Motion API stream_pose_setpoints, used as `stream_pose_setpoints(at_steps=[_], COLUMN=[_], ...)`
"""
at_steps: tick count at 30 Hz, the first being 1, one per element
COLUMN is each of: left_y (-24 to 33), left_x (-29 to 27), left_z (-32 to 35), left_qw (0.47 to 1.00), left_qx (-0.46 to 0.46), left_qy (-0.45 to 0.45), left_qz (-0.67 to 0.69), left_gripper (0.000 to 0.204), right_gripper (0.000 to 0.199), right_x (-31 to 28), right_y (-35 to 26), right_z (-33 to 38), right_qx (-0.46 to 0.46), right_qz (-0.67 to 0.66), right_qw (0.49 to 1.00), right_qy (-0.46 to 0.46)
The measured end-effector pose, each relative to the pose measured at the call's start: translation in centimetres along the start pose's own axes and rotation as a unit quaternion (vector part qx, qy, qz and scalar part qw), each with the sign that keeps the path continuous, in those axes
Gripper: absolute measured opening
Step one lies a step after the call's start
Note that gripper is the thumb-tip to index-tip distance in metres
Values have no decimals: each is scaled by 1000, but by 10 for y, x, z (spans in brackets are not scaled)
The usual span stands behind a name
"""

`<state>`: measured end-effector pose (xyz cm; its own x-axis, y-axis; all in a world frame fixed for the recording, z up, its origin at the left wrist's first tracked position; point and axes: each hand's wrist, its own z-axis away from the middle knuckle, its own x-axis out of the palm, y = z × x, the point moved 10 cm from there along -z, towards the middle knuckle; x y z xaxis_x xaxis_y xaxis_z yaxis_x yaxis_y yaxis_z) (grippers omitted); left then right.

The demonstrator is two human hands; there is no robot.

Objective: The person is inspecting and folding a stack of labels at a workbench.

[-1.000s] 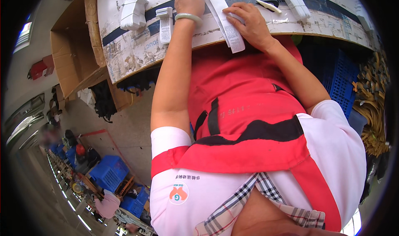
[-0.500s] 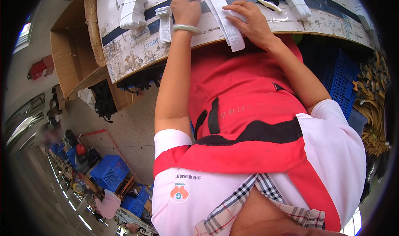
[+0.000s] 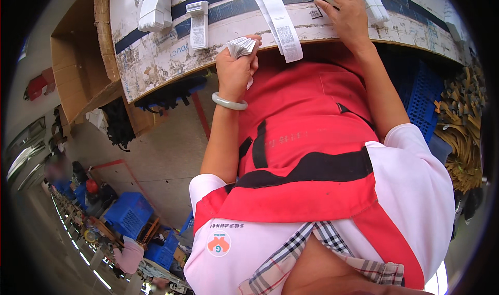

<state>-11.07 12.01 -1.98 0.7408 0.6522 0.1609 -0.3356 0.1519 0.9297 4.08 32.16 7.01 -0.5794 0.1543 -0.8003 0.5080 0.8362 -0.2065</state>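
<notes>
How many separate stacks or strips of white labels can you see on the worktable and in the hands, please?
5, perhaps more hidden. A left stack, a small stack, a long strip over the table edge, a fanned stack gripped by the left hand, and a bundle beside the right hand.

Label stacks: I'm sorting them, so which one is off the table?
The fanned stack gripped in the left hand; the others lie on the table.

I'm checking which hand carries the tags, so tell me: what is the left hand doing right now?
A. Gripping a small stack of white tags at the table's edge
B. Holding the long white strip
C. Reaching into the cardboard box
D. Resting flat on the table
A: the left hand is closed around a fanned stack of white tags at the table edge, while the right hand rests on the tabletop.
</notes>
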Motion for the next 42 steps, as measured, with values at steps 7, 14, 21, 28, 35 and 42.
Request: stream_pose_setpoints(at_steps=[7, 14, 21, 28, 35, 42], left_y=[-10, -8, 11, 58, 37, 29], left_x=[6, 14, 6, 18, 12, 8], left_z=[6, 9, 9, 29, 30, 30], left_qw=[999, 997, 993, 963, 985, 984], left_qx=[-6, 0, 115, 241, 165, 172], left_qy=[-15, -44, -19, -58, -30, -33], left_qz=[44, 63, -14, -104, -50, -31], left_gripper=[11, 15, 17, 30, 22, 16], right_gripper=[21, 20, 12, 15, 21, 21], right_x=[-4, 19, 33, 14, 22, 30], right_y=[20, -78, -72, -99, -96, -103], right_z=[1, 5, 10, 12, 23, 28], right_qx=[36, -106, 6, 51, 50, 94], right_qz=[-92, -149, -341, -494, -495, -491], right_qw=[995, 981, 924, 822, 817, 786], right_qy=[-12, -65, -172, -280, -293, -365])
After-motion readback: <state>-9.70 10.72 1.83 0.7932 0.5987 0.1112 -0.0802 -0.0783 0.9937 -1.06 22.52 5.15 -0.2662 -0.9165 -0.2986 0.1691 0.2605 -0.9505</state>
